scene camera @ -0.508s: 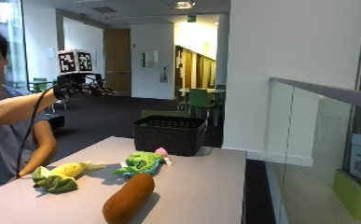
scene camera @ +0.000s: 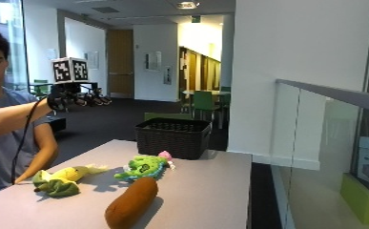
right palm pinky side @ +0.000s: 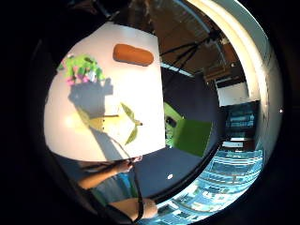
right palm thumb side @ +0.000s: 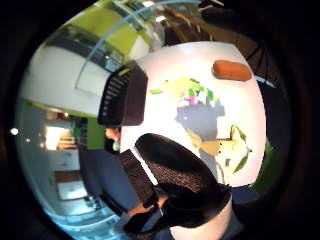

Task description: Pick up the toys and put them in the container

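Since the earlier frame nothing on the desk has shifted; the gloved right hand remains raised well above it, empty, with fingers relaxed and outstretched.

Progress: none of the task appears done. All three toys lie on the desk: the corn toy at 9 o'clock beside the person's bare hand, the green plush at centre, the brown potato-shaped toy at 6 o'clock. The black basket stands at 12 o'clock, at the far edge. Its inside cannot be seen from the outside view.

View comparison: the thumb-side palm view shows the basket, gloved fingers and all three toys. The little-finger-side view omits the basket but shows the bare forearm at the desk edge. Only the outside view shows the hand's height above the desk.
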### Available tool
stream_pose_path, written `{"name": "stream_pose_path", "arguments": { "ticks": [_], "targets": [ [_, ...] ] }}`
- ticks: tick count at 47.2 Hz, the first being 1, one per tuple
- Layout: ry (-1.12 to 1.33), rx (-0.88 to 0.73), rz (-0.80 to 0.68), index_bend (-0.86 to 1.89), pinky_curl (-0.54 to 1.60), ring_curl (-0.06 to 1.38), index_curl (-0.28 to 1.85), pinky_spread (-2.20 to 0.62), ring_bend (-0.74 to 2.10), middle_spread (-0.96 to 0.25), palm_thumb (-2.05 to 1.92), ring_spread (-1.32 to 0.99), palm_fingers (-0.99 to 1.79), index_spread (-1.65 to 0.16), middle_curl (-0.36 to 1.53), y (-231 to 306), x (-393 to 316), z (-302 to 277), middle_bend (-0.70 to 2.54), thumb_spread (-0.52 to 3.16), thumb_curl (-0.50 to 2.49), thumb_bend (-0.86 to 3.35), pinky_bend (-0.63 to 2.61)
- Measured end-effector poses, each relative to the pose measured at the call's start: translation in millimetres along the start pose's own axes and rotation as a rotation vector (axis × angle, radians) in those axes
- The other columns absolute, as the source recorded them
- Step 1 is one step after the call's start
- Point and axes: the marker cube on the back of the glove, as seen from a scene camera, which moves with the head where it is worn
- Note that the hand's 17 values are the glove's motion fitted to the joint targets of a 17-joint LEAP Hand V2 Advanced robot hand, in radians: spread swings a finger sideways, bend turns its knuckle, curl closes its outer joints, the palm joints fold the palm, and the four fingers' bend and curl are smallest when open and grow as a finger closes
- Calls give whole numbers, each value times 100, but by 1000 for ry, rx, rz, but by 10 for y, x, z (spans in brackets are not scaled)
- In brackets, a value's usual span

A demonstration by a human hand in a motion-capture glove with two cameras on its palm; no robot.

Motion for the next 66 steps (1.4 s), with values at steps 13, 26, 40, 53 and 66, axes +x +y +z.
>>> {"name": "stream_pose_path", "arguments": {
  "ticks": [13,26,40,53,66],
  "targets": [
    [-15,-70,5,15,27,15,20,0,28,-9,-13,-18,9,-32,25,159,327,632,27,104,8,-9,59],
    [-18,-85,-2,16,30,18,24,0,30,-10,-15,-18,6,-33,29,406,494,1132,28,98,11,-10,63],
    [-47,-125,6,17,32,21,27,0,32,-11,-17,-20,6,-33,32,689,529,1774,27,90,12,-12,65],
    [-25,-181,28,19,32,23,30,0,32,-12,-18,-22,8,-34,34,789,576,2341,27,87,13,-13,64],
    [-6,118,47,32,25,26,34,-9,57,-19,-18,-36,75,-38,37,719,576,2453,37,81,14,-13,49]
  ]
}}
